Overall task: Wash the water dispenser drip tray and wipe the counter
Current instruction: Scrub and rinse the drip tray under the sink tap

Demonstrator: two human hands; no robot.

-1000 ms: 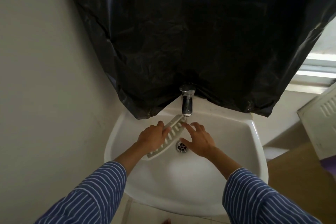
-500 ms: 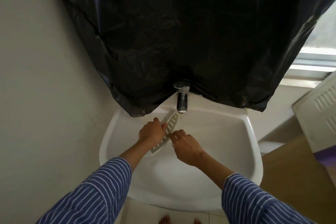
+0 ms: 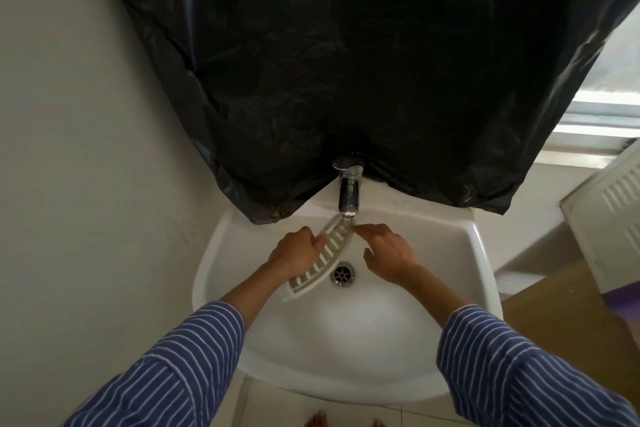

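1. Over the white basin (image 3: 478, 253), right under the chrome tap (image 3: 349, 191), is where the slotted drip tray (image 3: 323, 262) sits at the moment. It's tilted, its far end tucked just below the spout and its near end hanging low over the bowl, beside the drain (image 3: 343, 272).

2. What changed: half a second back the right hand (image 3: 386, 253) was curled against the tray, rubbing at it. Now it's come off, fingers loosely spread, fingertips reaching toward the tray's top end by the spout, holding nothing. The tray has also swung longer and lower across the bowl.

3. The left hand (image 3: 298, 253) hasn't let go. It's closed around the tray's left edge, thumb over the rim, doing all the holding.

4. My read: this looks like a switch from scrubbing to rinsing or repositioning, so the washing half is well underway but not finished. I honestly can't make out a water stream from the tap.

5. Surface and room: no bench in sight, so the wiping part clearly hasn't started here. A big black plastic sheet (image 3: 346, 62) hangs over the wall behind the tap, a plain wall sits on the left, a window (image 3: 602, 114) on the right, and pale floor tiles (image 3: 277, 406) run below the basin.
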